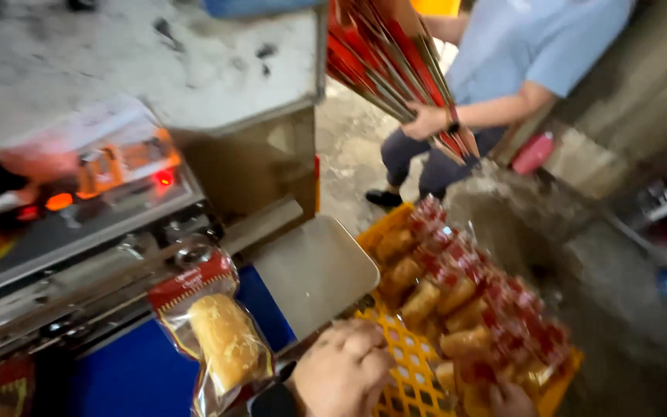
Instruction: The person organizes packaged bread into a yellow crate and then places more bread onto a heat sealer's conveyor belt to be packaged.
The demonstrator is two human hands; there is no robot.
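- Blue conveyor belt (140, 371) runs out of a grey sealing machine (102, 224), left of the yellow crate (407, 363).
- One clear-wrapped bread roll (221, 340) with a red header lies on that belt, well left of the crate.
- Left hand (343, 371) rests knuckles-up on the crate's near-left edge, fingers curled; nothing visibly held.
- Packed rolls (465, 309) stand in rows inside the crate.
- Right hand (509, 399) touches packs at the crate's near end; its grip cannot be made out.
- Beyond the crate, a seated person fans red wrappers (395, 62).
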